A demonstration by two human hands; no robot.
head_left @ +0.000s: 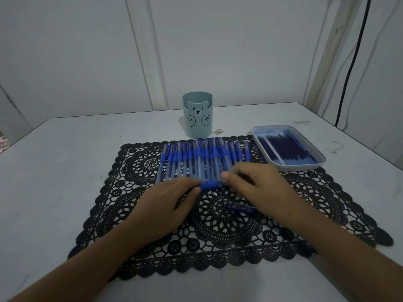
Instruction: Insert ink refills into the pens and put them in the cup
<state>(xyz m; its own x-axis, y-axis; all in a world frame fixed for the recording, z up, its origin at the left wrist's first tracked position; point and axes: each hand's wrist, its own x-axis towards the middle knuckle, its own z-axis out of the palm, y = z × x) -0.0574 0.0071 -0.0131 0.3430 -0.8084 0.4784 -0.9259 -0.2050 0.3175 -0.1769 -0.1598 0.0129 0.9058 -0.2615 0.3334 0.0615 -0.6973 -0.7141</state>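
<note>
My left hand: pinches 1 end of a blue pen.
My right hand: pinches the other end.
Other pens: in a row on the black mat.
Cup: stands on the bench behind the row.
Refills: in the tray on the right.

Blue pens, black lace-patterned mat, pale-blue bear-faced cup.
</note>
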